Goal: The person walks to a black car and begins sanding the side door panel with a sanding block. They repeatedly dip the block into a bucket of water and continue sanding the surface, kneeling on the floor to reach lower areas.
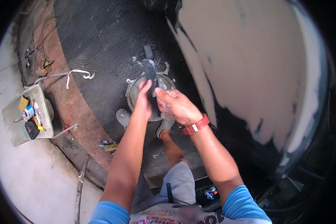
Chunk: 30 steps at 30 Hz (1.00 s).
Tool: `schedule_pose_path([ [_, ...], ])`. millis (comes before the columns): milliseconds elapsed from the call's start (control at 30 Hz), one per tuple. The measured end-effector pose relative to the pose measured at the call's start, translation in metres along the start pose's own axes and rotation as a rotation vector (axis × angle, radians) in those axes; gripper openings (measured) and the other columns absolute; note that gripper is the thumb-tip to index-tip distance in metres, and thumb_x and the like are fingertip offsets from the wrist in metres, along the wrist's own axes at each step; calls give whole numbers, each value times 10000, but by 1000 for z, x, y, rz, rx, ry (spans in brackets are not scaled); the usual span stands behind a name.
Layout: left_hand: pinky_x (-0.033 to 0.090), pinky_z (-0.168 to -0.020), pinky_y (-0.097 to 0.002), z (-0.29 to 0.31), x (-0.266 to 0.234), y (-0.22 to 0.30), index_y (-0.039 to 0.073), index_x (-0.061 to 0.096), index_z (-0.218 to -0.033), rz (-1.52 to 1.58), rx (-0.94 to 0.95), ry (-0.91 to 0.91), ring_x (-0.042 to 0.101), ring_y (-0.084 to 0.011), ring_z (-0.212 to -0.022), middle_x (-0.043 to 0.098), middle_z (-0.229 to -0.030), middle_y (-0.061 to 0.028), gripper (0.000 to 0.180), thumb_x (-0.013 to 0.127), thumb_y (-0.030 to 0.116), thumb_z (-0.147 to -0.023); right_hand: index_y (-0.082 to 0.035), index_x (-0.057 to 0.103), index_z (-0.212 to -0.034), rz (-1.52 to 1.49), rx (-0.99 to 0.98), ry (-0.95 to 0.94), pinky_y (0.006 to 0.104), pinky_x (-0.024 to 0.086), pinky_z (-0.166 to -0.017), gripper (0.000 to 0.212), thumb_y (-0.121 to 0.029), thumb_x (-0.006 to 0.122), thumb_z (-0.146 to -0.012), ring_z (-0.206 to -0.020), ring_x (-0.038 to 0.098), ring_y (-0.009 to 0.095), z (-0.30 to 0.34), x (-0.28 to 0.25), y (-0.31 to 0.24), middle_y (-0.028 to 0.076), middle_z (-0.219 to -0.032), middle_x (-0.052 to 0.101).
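Note:
Both of my hands are over a round bucket point(130, 93) standing between my feet. Held upright between them is a long, dark, flat strip or block point(150, 71), wet-looking; its exact kind is not clear. My left hand point(143, 101) grips its left side, thumb along it. My right hand point(178, 107), with a red watch on the wrist, is closed against its right side, thumb pressed on it; whitish wet residue coats these fingers. A small grey piece point(148, 51) shows just beyond the strip's far end. White residue marks the bucket's rim.
A large curved panel point(246, 63) with beige and dark patches rises close on the right. At left, a pale plastic chair point(15, 115) carries small tools and packets. Cable point(44, 37) lies on the ribbed mat point(97, 33); a stick point(80, 186) lies at lower left.

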<state>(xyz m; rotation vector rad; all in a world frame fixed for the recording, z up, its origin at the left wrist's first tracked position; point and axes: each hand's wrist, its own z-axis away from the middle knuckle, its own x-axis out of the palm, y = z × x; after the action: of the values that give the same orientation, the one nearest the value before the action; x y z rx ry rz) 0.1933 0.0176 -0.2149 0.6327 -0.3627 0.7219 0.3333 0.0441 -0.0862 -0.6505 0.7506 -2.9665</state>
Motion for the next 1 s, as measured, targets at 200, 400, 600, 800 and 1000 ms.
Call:
schedule_pose_path([
  [200, 501, -1098, -444, 10, 160, -2, 68, 447, -1526, -117, 293, -49, 579, -285, -1344, 559, -1495, -196, 780, 880, 257, -905, -3, 732, -1064, 1661, -777, 635, 506, 567, -835, 217, -205, 657, -1045, -954, 720, 424, 199, 37, -178, 230, -1073, 742],
  [400, 564, -1048, -403, 36, 260, -10, 74, 474, -1519, -291, 377, -14, 652, -273, -1265, 580, -1485, -193, 755, 887, 177, -895, -72, 703, -1277, 2282, -1297, 915, 454, 509, -1087, 332, -279, 727, -1019, -1267, 639, 375, 288, -35, -336, 174, -1289, 708],
  [600, 562, -1066, -437, 37, 276, -35, 89, 473, -1574, -296, 473, -11, 652, -269, -1292, 602, -1483, -179, 776, 869, 204, -917, -79, 573, -1494, 2370, -940, 940, 510, 243, -1341, 592, -402, 699, -1015, -1570, 368, 424, 269, -21, -361, 230, -1636, 464],
  [800, 518, -1121, -468, 79, 225, -32, 190, 444, -1664, 84, 223, -268, 627, -186, -1258, 643, -1434, -13, 682, 686, 443, -1079, -72, 605, -1464, 2332, -1055, 1034, 488, 261, -1335, 559, -404, 684, -1021, -1583, 350, 418, 247, -13, -355, 238, -1649, 448],
  [1000, 625, -977, -428, 163, 197, 0, 130, 589, -1488, 462, 38, -332, 701, -220, -1136, 694, -1238, -59, 541, 694, 445, -1061, -72, 694, -1296, 2138, -1713, 951, 457, 510, -1086, 368, -281, 753, -999, -1289, 634, 367, 244, -50, -366, 165, -1336, 704],
])
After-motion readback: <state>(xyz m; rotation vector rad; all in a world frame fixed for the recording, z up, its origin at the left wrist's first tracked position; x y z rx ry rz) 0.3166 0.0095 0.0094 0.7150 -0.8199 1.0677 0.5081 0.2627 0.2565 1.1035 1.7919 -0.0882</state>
